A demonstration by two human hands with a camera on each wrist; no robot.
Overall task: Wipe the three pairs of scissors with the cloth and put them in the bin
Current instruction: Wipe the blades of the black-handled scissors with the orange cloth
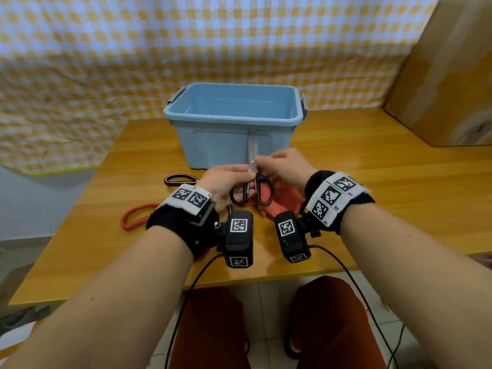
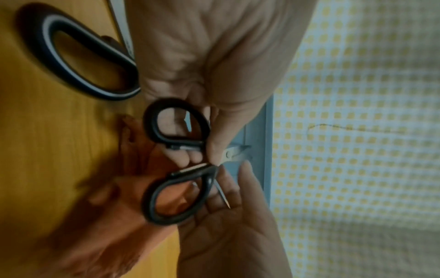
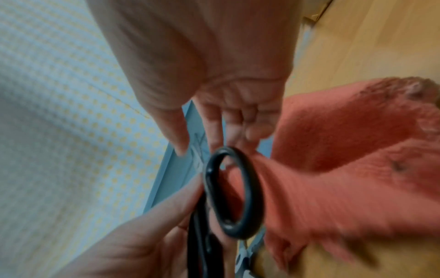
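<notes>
Pinching black-handled scissors [image 1: 252, 182] near the pivot, the left hand [image 1: 223, 183] is holding them just in front of the blue bin [image 1: 231, 121], blades pointing at its wall. The right hand [image 1: 286, 166] is hovering beside the blades, grip released. An orange cloth [image 1: 285, 201] is lying on the counter [image 1: 372, 182] beneath, with red-handled scissors [image 1: 134, 217] and another black-handled pair [image 1: 179, 179] left of the bin's front.
</notes>
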